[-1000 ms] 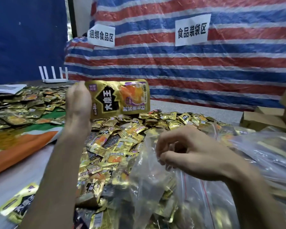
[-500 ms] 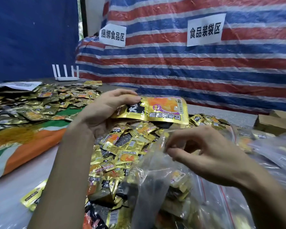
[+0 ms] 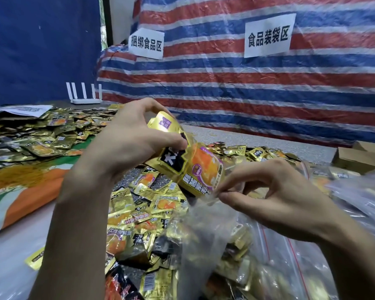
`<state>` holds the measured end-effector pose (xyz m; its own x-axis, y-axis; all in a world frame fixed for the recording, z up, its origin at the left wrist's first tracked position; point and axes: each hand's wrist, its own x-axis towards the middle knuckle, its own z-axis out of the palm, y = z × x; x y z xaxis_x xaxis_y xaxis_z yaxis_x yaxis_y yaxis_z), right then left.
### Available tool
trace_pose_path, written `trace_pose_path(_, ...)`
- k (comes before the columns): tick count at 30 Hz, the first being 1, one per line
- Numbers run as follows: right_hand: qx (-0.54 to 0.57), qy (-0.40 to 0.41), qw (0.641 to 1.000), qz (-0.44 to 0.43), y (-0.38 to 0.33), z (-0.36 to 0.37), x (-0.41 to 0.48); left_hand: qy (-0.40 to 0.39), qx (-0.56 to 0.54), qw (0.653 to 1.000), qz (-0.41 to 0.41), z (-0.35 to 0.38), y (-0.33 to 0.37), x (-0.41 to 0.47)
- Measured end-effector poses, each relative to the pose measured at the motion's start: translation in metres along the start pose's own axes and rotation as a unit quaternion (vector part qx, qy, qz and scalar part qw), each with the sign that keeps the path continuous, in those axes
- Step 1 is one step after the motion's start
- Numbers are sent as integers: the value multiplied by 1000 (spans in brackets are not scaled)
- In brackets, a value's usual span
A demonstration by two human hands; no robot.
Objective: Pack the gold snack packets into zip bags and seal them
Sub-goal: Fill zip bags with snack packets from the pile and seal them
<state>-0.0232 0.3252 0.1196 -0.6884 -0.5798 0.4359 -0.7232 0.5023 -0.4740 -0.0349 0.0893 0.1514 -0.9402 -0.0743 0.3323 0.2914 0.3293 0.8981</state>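
1. Head view, left grip (image 3: 128,144): fingers and thumb clenched round the upper end of one gold packet (image 3: 189,167). The packet is tilted, its lower end slanting down toward the right grip.
2. Right grip (image 3: 275,198): thumb and forefinger pinch the mouth edge of a clear zip bag (image 3: 204,232); the other fingers are loosely curled above it.
3. Gold packet: held between the two grips, clear of the heap below. Its lower edge is at the bag mouth, just beside the right fingertips; whether it is inside the mouth cannot be told.
4. Zip bag: hangs crumpled below the right grip.
5. Loose packets (image 3: 143,204): heaped on the counter (image 3: 7,263) beneath both grips.
6. Filled clear bags (image 3: 364,204): outward of the right grip.
7. Orange and green cloth (image 3: 30,191): outward of the left grip, on the counter.
8. Striped tarp (image 3: 247,87), white router (image 3: 85,98), cardboard boxes (image 3: 359,154): well beyond both grips.
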Motion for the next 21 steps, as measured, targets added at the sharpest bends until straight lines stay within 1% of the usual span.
trace_pose_path(2, -8, -1, 1000, -3, 0, 0, 1, 8, -15, 1000, 6, -1, 2, 0)
trace_pose_path(4, -10, -8, 1000, -6, 0, 2, 1, -3, -16, 1000, 9, -1, 4, -3)
trace_pose_path(12, -3, -7, 999, -32, -2, 12, 2, -29, 127, 989, 64, 12, 3, -6)
trace_pose_path(15, 26, 24, 997, -64, -3, 18, 5, -26, 123, 990, 69, 20, 1, -5)
trace_pose_path(19, 67, 92, 989, -92, -4, 20, 6, -55, 139, 986, 73, 32, -2, -3)
trace_pose_path(21, 69, 109, 987, -93, -4, 18, 6, -72, 136, 986, 69, 34, -2, -3)
